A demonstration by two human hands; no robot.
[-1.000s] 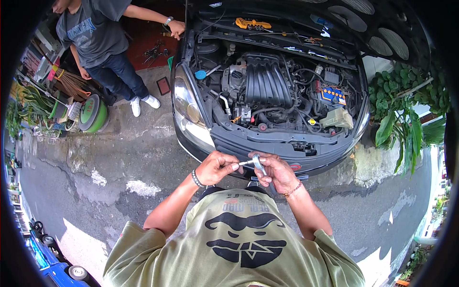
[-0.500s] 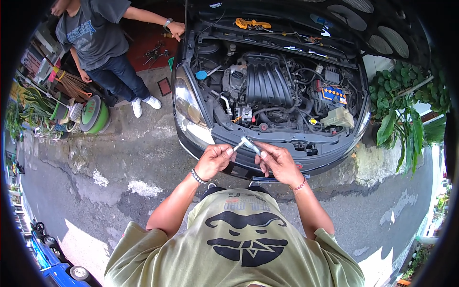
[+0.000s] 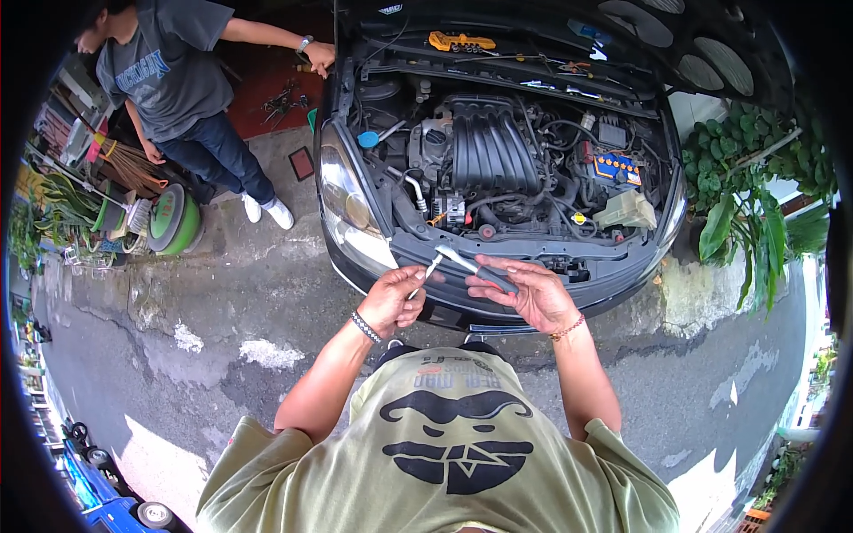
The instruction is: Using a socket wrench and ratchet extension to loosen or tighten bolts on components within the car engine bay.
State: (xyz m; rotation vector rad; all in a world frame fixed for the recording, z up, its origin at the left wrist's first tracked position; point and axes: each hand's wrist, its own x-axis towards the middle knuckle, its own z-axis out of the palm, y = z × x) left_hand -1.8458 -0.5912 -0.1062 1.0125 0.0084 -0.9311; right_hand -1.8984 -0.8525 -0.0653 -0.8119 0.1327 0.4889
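Observation:
Over the front edge of a dark car point(image 3: 426, 280) with its bonnet up, I hold a ratchet wrench point(image 3: 458, 259) between my hands. Its grey grip lies in the fingers of my right hand point(image 3: 542, 300). My left hand point(image 3: 394, 298) pinches a thin metal extension bar point(image 3: 431, 270) that meets the ratchet's head, at an angle to the handle. Part of the bar is hidden by my left fingers. Beyond my hands is the engine bay, with a ribbed black engine cover point(image 3: 494, 147) and a blue-topped battery point(image 3: 619, 169).
An orange tool holder point(image 3: 460, 41) and several tools lie along the car's cowl. A person point(image 3: 169, 89) stands at the left, one hand on the car's edge. More tools point(image 3: 284, 102) lie on the reddish floor behind. A green pot point(image 3: 173, 216) stands at far left, leafy plants point(image 3: 737, 178) at right.
My right hand has shifted right and turned, its fingers more stretched along the grip, so more of the ratchet shows. My left hand has moved slightly left with the bar.

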